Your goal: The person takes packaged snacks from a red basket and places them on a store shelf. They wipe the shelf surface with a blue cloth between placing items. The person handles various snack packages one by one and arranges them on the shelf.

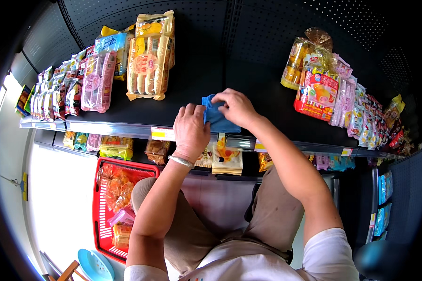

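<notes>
A folded blue cloth (222,121) lies at the front of the black upper shelf (205,80), with one edge reaching over the price rail. My right hand (237,107) grips its upper part between bent fingers and thumb. On the cloth's left side is my left hand (191,131), thumb and fingers at its edge; the palm is hidden. A metal bangle (181,161) circles my left wrist. Left of my hands stands a tan pack of long bread rolls (147,66), beside a pink pack (97,82).
Rows of small wrapped snacks (59,91) fill the shelf's left end. On the right are a red snack box (318,95) and more packets (360,121). Packaged goods (116,146) line the lower shelf. A red shopping basket (100,210) holding bagged food and a blue basin (95,265) sit to my left.
</notes>
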Motion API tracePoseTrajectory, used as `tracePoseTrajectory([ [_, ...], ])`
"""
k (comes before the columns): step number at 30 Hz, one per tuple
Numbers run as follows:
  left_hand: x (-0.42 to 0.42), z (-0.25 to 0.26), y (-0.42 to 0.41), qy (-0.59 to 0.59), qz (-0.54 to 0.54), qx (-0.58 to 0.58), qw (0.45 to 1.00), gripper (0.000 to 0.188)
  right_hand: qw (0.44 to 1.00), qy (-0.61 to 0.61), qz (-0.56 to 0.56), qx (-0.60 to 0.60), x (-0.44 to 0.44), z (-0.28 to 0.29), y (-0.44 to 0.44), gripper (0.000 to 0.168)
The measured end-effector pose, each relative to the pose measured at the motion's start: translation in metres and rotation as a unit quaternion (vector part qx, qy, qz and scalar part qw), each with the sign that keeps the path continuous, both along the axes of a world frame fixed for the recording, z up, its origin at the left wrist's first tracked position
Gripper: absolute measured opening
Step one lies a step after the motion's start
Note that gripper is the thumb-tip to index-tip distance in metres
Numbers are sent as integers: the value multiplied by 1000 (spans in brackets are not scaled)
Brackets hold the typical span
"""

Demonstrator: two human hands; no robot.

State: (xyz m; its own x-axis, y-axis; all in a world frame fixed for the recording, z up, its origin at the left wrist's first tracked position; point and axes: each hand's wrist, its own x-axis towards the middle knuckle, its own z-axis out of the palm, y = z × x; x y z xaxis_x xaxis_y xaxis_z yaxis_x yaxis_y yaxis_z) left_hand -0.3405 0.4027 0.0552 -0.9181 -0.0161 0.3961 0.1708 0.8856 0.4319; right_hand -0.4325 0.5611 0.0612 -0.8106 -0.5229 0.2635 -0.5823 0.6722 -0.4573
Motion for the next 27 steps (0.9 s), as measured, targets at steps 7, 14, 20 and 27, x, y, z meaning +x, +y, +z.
tracePoseTrajectory([
  [7, -16, -19, 3, 19, -128, -17, 991, 51, 999, -45, 13, 12, -2, -9, 3, 45],
  [14, -15, -35, -3, -35, -96, -121, 987, 59, 993, -9, 74, 88, 5, -3, 26, 51],
  [20, -12, -34, -9, -33, -83, -93, 992, 62, 993, 28, 56, 96, 18, 10, 28, 52],
  [27, -10, -6, -21, 70, -56, 112, 990, 50, 976, 30, 107, 188, 32, -20, 1, 64],
])
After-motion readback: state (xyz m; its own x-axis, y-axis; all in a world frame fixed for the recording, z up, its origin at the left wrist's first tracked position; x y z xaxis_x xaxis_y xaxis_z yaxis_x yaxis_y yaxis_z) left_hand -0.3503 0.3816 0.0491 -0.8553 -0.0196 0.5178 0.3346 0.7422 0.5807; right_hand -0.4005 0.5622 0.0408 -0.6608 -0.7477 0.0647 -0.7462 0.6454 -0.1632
